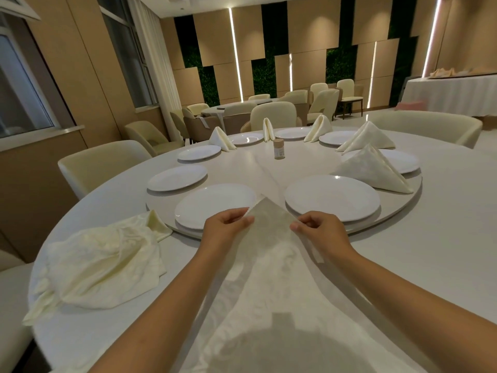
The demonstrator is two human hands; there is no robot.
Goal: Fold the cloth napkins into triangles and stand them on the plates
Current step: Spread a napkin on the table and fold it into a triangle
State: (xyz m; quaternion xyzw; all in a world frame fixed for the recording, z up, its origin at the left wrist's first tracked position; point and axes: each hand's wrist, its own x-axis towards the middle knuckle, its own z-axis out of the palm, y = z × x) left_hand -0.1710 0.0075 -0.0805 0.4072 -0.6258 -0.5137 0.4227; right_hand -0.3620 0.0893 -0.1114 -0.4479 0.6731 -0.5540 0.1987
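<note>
A cream cloth napkin (271,259) is spread on the round table in front of me, its far corner lifted into a point. My left hand (226,224) pinches the left edge of that corner and my right hand (320,227) pinches the right edge. Two white plates sit just beyond: one on the left (212,204) and one on the right (332,196), both bare. A folded triangle napkin (371,168) stands beside the right plate, with another (368,140) behind it. Several more folded napkins stand among the far plates.
A heap of unfolded cream napkins (102,265) lies on the table to my left. The plates rest on a round turntable (403,200), with a small jar (279,148) near its middle. Cream chairs (102,160) ring the table.
</note>
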